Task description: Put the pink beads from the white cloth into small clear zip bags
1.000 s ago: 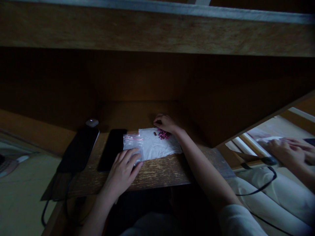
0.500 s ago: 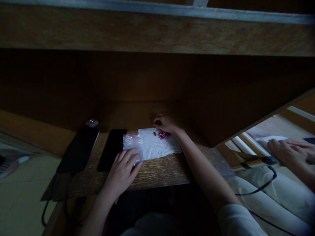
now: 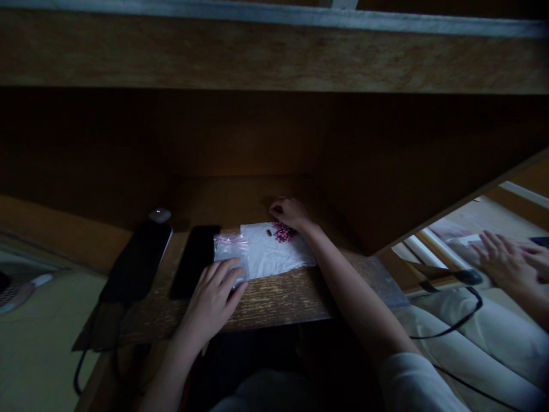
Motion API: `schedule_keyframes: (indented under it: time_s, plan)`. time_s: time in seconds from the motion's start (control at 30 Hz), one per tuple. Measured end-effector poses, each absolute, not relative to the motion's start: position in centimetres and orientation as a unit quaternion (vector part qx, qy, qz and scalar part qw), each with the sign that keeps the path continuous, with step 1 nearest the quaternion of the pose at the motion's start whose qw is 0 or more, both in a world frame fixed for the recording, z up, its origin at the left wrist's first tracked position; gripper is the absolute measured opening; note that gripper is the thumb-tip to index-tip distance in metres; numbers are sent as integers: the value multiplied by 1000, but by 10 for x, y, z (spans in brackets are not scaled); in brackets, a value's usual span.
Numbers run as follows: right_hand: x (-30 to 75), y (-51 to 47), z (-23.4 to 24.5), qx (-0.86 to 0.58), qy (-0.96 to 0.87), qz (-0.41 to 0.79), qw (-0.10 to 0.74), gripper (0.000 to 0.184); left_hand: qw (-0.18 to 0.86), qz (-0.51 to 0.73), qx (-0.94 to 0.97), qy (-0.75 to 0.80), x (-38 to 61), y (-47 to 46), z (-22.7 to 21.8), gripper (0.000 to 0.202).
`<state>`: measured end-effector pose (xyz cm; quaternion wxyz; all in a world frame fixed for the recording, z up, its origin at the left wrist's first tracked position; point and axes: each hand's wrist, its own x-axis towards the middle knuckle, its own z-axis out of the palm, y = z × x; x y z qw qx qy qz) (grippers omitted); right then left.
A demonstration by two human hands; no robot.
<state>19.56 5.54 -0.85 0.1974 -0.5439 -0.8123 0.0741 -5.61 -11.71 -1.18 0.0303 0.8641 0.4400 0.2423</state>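
Observation:
A white sheet (image 3: 274,254) lies on the dim wooden desk (image 3: 278,300), with a small pile of pink beads (image 3: 283,232) near its far edge and a tiny dark piece (image 3: 269,233) beside them. A clear zip bag with a pink seal (image 3: 229,245) rests at the sheet's left end. My left hand (image 3: 214,300) lies flat, fingers apart, on the near corner of the bag and sheet. My right hand (image 3: 291,213) reaches over the far edge, fingers curled and pinched just behind the beads; what they hold is hidden.
Two dark phones (image 3: 195,260) (image 3: 137,260) lie left of the sheet, a small white device with a light (image 3: 159,215) behind them. A wooden shelf (image 3: 274,51) overhangs. At right, another person's hands (image 3: 506,263) work at a neighbouring desk; a black cable (image 3: 458,320) trails there.
My hands have barely moved; the right one shifted slightly at the beads. The neighbour's hands at right have spread and moved.

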Motion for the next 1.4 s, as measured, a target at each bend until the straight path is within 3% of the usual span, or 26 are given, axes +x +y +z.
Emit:
schedule_keyframes:
  time_s: [0.17, 0.3, 0.63, 0.83, 1.03, 1.13, 1.4]
  plan:
    - [204, 38, 9, -475, -828, 210, 211, 14, 31, 248, 864, 437, -56, -117, -12, 17]
    - [213, 26, 20, -441, -827, 303, 174, 14, 26, 247, 865, 436, -56, -117, -12, 17]
    - [223, 27, 17, -423, -787, 412, 181, 25, 24, 245, 866, 436, -56, -116, -13, 17]
    - [232, 38, 3, -483, -699, 380, 365, 31, 27, 244, 867, 434, -57, -117, -13, 17]
    - [240, 55, -27, -521, -620, 377, 449, 29, 28, 243, 866, 436, -57, -117, -12, 17]
    - [236, 60, -33, -546, -651, 297, 436, 28, 28, 244, 865, 438, -57, -117, -13, 16]
    - [219, 84, -33, -618, -721, 134, 282, 24, 30, 238, 867, 436, -57, -116, -14, 17]
